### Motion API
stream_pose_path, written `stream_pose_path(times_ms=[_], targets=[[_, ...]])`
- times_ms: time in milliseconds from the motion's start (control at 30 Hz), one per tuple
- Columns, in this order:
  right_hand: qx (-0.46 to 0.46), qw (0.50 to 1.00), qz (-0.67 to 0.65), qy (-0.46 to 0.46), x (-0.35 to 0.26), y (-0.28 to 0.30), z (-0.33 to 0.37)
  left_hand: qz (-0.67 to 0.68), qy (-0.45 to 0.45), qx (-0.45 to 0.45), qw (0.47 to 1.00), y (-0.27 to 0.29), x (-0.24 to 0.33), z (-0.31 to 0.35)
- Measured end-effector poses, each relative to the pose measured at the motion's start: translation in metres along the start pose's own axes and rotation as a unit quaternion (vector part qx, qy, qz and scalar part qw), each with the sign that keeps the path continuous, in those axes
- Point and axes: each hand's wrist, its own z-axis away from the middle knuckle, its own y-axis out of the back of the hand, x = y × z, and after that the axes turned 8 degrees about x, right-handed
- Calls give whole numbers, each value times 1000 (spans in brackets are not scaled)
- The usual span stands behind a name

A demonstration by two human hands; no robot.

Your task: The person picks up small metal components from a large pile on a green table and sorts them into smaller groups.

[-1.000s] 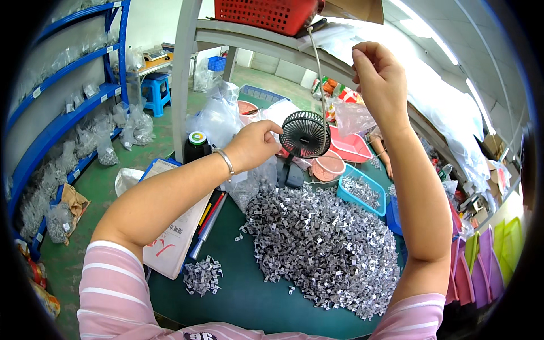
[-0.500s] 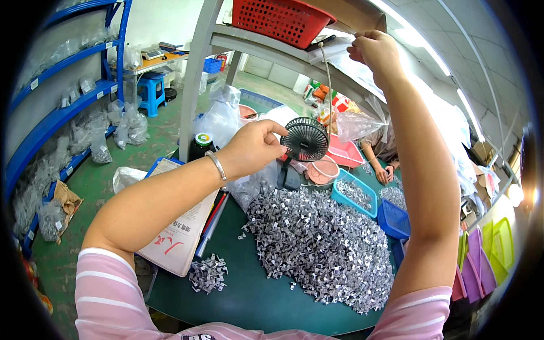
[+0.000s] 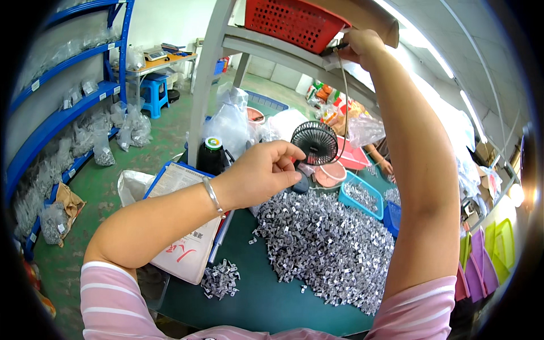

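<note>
My right hand (image 3: 364, 46) is raised to the shelf edge, fingers closed at the dark end (image 3: 334, 49) of a thin pale cable (image 3: 345, 93). That cable hangs down to a small black desk fan (image 3: 315, 144) on the table. My left hand (image 3: 265, 174), with a silver bangle on its wrist, hovers in front of the fan's base. Its thumb and index finger are apart, the others curled, and nothing shows between them. Below lies a large heap of small metal clips (image 3: 328, 249); a smaller pile of clips (image 3: 221, 279) sits to its left.
A red basket (image 3: 294, 24) stands on the grey shelf (image 3: 277, 50) overhead. On the green table are a newspaper on a clipboard (image 3: 181, 249), a dark jar (image 3: 212, 156), a turquoise basket (image 3: 361, 195) and a blue one (image 3: 391, 218). Another person's hand (image 3: 386, 166) is beyond.
My right hand has moved left and closed at the cable's dark end by the shelf. My left hand has come down and slightly right, from beside the fan's grille to its base. The view has shifted slightly.
</note>
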Motion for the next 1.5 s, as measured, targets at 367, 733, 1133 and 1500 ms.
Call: stream_pose_path(times_ms=[367, 733, 1133, 1500], targets=[[-404, 788, 464, 23, 113, 85, 79, -84, 92, -16, 992, 19, -28, 3], [-246, 854, 454, -55, 342, 49, 76, -143, 74, -15, 987, -79, -104, -108], [-98, 894, 437, -13, 407, 44, 64, -202, -60, 62, 976, -119, -123, -162], [48, 940, 336, 38, 377, 38, 26, 58, 0, 152, 987, -74, -111, -200]])
